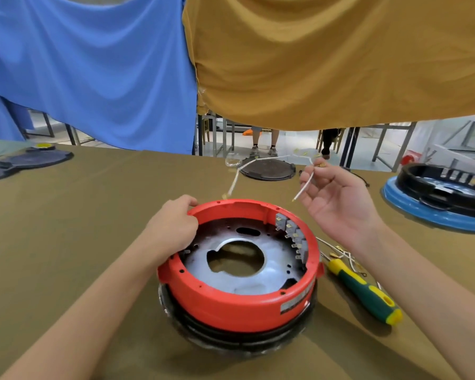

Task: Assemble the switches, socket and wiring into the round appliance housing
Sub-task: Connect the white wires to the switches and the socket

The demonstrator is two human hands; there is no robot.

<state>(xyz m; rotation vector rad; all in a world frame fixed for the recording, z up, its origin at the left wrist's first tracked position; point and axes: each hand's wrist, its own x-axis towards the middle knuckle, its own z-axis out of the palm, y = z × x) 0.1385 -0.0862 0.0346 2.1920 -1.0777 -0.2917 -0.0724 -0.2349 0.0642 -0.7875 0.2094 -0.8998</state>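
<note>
Blue (88, 67) and mustard cloths (327, 56) hang behind an olive-brown surface (80, 215) where a person works on a round red appliance housing (231, 300), which sits on a black base ring directly below and between the two hands. Curled fingers of the left hand (173, 229) grip the housing's far-left rim, thumb hooked over the edge. Just right of those fingers, inside the right wall, a row of grey switches (292, 234) stands fitted with brass tabs showing. The right hand (337, 204) is raised above the housing's right side, palm up, its thumb and forefinger pinching a white wire (305, 186) whose free end points down toward the rim; the other fingers lie loosely curled. Below that wrist, loose white wires with brass terminals (337, 252) lie beside a green-and-yellow screwdriver (365, 292). Farther right of the raised fingers sits a black housing on a blue base (436, 204).
</note>
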